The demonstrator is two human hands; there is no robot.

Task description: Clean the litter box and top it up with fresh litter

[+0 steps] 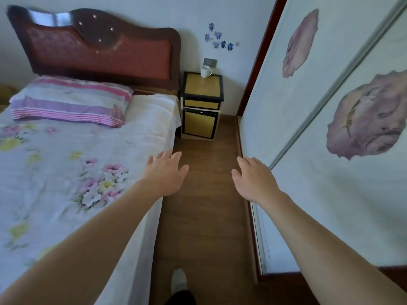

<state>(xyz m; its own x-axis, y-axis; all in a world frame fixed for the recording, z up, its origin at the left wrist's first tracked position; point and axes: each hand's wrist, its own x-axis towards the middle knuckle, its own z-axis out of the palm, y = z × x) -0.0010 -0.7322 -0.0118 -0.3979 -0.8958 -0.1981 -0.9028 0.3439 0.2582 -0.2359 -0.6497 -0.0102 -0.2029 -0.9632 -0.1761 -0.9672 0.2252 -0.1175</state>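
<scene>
No litter box, scoop or litter bag anywhere in view; position relative to hands cannot be told. Left hand and right hand both spread wide, empty, held out over floor between bed and wardrobe door. Likely handling once found: filled tray heavy, loose contents shifting, best gripped by both side rims and kept level.

The floor looks like brown wood planks with a soft sheen. The bedsheet is matt, wrinkled floral cloth; the mug is glossy white ceramic.
</scene>
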